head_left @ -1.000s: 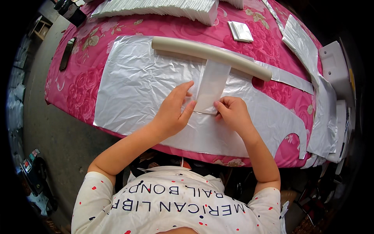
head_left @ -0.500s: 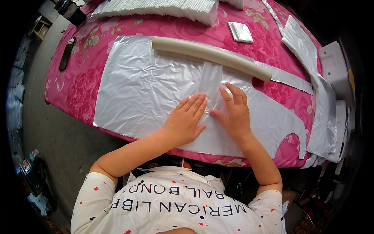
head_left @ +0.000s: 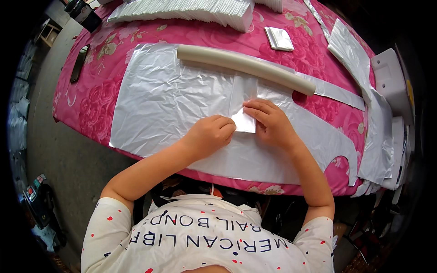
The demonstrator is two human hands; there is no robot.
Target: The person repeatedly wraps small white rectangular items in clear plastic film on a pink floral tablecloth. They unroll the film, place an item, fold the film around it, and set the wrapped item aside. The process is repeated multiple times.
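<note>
A narrow strip of thin white plastic film (head_left: 245, 120), its near end folded over into a shiny flap, lies between my hands. My left hand (head_left: 211, 135) pinches the near left corner of the flap, fingers closed. At its right edge, my right hand (head_left: 271, 122) has bent fingers gripping the film. Below them spreads a large wrinkled white plastic sheet (head_left: 154, 100), shaped like an apron with curved cut-outs at the right. Across the sheet's far side rests a long beige tube (head_left: 246, 68), over the far end of the strip.
A pink floral cloth (head_left: 95, 102) covers the table. Long rows of folded white packets (head_left: 182, 11) stand at the far side, with a small folded silvery packet (head_left: 279, 38) nearer. A phone (head_left: 80, 63) lies left. White plastic sheeting (head_left: 359, 63) and a white foam box (head_left: 390, 79) are right.
My hands have gone from lying flat and spread on the film to pinching it. The strip's near end is now folded up into a flap, away from me.
</note>
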